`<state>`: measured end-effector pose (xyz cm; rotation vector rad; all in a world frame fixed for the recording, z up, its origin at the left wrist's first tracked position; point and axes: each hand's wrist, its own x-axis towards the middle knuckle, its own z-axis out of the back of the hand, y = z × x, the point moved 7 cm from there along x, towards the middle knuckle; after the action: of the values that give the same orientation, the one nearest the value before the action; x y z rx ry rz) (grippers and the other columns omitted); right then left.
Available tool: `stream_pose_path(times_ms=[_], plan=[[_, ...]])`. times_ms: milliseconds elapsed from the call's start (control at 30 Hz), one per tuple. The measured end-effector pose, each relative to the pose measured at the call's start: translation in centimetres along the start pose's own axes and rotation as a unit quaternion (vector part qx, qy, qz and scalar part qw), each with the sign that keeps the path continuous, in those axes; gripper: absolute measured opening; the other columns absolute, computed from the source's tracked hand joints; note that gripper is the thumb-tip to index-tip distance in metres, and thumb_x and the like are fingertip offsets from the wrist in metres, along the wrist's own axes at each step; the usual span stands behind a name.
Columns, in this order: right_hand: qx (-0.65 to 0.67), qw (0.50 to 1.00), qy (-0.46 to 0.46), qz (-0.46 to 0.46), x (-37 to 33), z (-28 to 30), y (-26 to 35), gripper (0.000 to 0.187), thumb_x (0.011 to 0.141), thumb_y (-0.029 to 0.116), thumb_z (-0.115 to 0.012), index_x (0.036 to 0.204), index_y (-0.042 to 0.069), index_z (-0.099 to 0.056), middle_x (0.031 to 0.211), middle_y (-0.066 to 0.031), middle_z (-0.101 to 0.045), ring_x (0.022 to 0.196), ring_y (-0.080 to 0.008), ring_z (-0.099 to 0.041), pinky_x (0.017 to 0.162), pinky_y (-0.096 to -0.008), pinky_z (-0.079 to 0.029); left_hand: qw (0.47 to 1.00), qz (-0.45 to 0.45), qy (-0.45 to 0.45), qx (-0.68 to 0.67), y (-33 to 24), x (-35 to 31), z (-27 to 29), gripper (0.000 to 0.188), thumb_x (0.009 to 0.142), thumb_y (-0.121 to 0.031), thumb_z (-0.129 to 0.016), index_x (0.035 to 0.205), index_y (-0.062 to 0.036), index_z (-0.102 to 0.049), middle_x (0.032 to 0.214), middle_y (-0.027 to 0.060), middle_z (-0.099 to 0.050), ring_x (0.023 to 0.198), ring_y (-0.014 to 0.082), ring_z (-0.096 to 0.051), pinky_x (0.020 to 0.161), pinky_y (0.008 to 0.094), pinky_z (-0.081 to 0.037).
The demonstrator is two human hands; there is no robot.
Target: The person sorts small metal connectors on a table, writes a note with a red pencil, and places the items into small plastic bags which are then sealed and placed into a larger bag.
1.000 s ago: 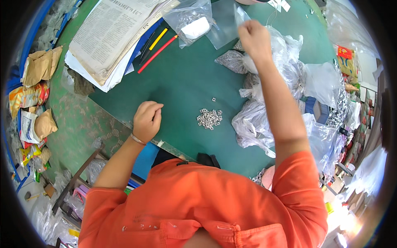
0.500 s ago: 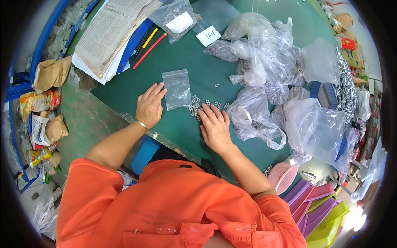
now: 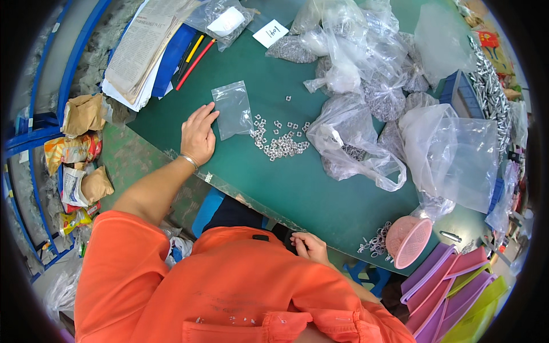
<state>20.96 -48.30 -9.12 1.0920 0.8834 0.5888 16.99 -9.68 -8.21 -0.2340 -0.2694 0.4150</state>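
My left hand (image 3: 198, 136) lies flat on the green table, fingers extended, its fingertips beside the left edge of a clear zip bag (image 3: 233, 110). The bag lies flat and looks empty. To its right, a loose pile of small square metal clips (image 3: 280, 147) spreads over the tabletop, and a single clip (image 3: 288, 98) sits apart farther back. My right hand (image 3: 309, 246) is off the table, close to my body at the front edge. Its fingers are curled in, and whatever they may hold is hidden.
Filled plastic bags (image 3: 366, 57) crowd the back right. A pink basket (image 3: 407, 240) stands beside metal rings (image 3: 374, 240) at the right front. Newspapers (image 3: 146, 51) and pencils (image 3: 194, 66) lie back left. Purple and green bins (image 3: 452, 297) stand at the lower right.
My right hand has left the metal clips and drawn back to my body, its fingers now curled. The pile is uncovered. My left hand stays by the bag while the view has shifted.
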Motion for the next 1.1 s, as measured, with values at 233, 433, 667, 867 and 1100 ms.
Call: stream_pose_path(times_ms=[233,433,667,867,1100], plan=[[-0.210,0.882,0.272,-0.322,-2.2,-7.2,-15.6,0.022,0.090,0.017,-0.058,0.105,0.004,-0.067,0.099,-0.0152,-0.069,0.089,-0.0355,-0.066,0.080,-0.0381,-0.053,1.000,-0.011,-0.005,0.018,-0.3,0.0,-0.3,0.047,0.078,0.000,-0.052,0.124,-0.0094,-0.057,0.141,0.0086,-0.051,0.127,0.0316,-0.049,0.100,0.0430,-0.038],[-0.304,0.895,0.179,-0.275,-1.3,-10.6,-20.9,0.022,0.090,0.018,-0.058,0.104,0.004,-0.068,0.099,-0.0155,-0.069,0.089,-0.0359,-0.066,0.080,-0.0390,-0.053,0.999,-0.020,0.004,0.027,-0.1,0.0,-0.1,0.048,0.078,0.002,-0.050,0.124,-0.0083,-0.056,0.141,0.0107,-0.050,0.127,0.0332,-0.047,0.103,0.0438,-0.037],[-0.311,0.924,0.027,-0.223,-3.5,-11.1,-21.2,0.022,0.090,0.019,-0.058,0.103,0.004,-0.068,0.100,-0.0159,-0.069,0.090,-0.0363,-0.066,0.080,-0.0400,-0.053,0.999,-0.036,0.025,0.030,0.1,-0.1,-0.4,0.049,0.078,0.004,-0.046,0.126,-0.0015,-0.054,0.140,0.0181,-0.050,0.126,0.0383,-0.047,0.108,0.0466,-0.033],[-0.289,0.930,-0.034,-0.225,-4.0,-11.6,-20.2,0.022,0.090,0.019,-0.058,0.103,0.005,-0.069,0.100,-0.0161,-0.069,0.090,-0.0366,-0.066,0.080,-0.0408,-0.053,0.997,-0.033,0.057,0.033,0.1,0.3,-1.0,0.049,0.081,0.000,-0.041,0.129,-0.0001,-0.049,0.144,0.0208,-0.045,0.129,0.0381,-0.043,0.110,0.0457,-0.029],[-0.277,0.929,-0.067,-0.238,-3.7,-11.9,-20.2,0.022,0.090,0.020,-0.058,0.102,0.005,-0.069,0.101,-0.0165,-0.069,0.090,-0.0370,-0.066,0.080,-0.0418,-0.053,0.996,-0.049,0.068,0.033,-0.1,-0.1,-1.1,0.049,0.082,-0.001,-0.039,0.131,0.0008,-0.046,0.146,0.0210,-0.042,0.129,0.0368,-0.041,0.111,0.0439,-0.028]])
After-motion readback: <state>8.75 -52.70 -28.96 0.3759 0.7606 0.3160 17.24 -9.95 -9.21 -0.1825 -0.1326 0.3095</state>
